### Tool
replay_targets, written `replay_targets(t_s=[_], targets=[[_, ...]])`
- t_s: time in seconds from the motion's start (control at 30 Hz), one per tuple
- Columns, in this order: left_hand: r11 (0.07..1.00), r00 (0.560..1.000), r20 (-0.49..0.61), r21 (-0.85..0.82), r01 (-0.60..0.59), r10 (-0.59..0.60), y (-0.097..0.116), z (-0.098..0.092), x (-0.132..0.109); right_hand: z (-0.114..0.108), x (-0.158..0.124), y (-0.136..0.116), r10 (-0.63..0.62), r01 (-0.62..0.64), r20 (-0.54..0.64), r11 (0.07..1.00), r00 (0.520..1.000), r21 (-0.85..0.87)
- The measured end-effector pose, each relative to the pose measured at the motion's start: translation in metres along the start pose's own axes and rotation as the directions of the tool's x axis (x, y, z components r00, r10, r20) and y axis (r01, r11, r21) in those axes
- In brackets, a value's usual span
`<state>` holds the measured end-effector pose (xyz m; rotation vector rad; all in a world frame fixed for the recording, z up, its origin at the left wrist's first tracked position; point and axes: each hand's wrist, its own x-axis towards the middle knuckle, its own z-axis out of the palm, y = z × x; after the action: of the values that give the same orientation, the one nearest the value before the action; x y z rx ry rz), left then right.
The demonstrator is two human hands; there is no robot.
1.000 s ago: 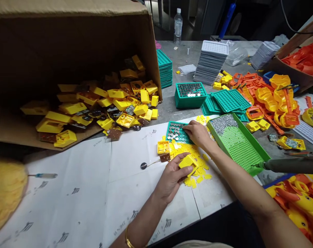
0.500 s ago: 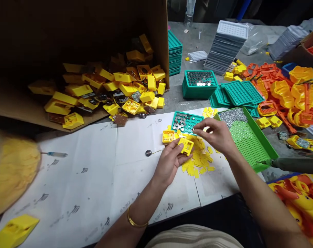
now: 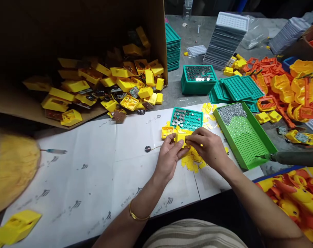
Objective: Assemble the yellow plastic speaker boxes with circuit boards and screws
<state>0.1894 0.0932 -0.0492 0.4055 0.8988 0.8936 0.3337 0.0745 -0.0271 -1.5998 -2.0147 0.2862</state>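
Observation:
My left hand point(image 3: 169, 155) is closed round a small yellow plastic housing point(image 3: 180, 138), its dotted face turned up. Pinched fingers of my right hand point(image 3: 204, 143) touch the housing's right side; whatever they hold is too small to make out. Just behind lies a teal tray point(image 3: 187, 119) with round silver cells in part of its pockets. Another yellow housing point(image 3: 167, 132), open side up, sits left of the tray's near edge. Flat yellow pieces point(image 3: 191, 162) are heaped under my hands. A round black part point(image 3: 147, 148) on a wire lies to the left.
A cardboard box point(image 3: 94, 119) of yellow housings stands at the left. A green tray point(image 3: 262, 137) of small metal parts lies right, under a dark tool point(image 3: 295, 157). Teal trays point(image 3: 199, 88) and grey trays point(image 3: 219, 44) are stacked behind. A screwdriver point(image 3: 56, 151) lies left.
My right hand has moved left and down from the teal tray's edge to the yellow housing in my left hand. The view has shifted slightly.

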Motion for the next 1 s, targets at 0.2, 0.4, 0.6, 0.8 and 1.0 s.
replay_targets(t_s=[0.2, 0.4, 0.6, 0.8, 1.0], targets=[[0.999, 0.999, 0.005, -0.022, 0.038, -0.038, 0.001, 0.0, 0.001, -0.002, -0.002, 0.005, 0.112, -0.08, -0.091, 0.948, 0.99, 0.307], [0.999, 0.999, -0.015, 0.019, 0.047, -0.047, -0.001, 0.001, -0.001, 0.0, 0.004, 0.003, -0.032, 0.03, 0.029, 0.996, 0.999, 0.079], [0.985, 0.999, -0.016, 0.166, -0.042, 0.046, -0.006, 0.002, -0.002, -0.004, 0.007, 0.01, -0.056, 0.045, 0.195, 0.997, 0.979, 0.058], [0.958, 0.997, 0.023, 0.274, -0.081, 0.078, -0.006, 0.0, -0.002, -0.013, 0.009, 0.011, 0.1, -0.123, 0.17, 0.983, 0.98, 0.136], [0.992, 0.998, 0.013, 0.107, 0.061, -0.063, 0.0, -0.002, 0.0, -0.013, 0.008, 0.013, 0.041, -0.082, 0.197, 0.975, 0.98, 0.204]])
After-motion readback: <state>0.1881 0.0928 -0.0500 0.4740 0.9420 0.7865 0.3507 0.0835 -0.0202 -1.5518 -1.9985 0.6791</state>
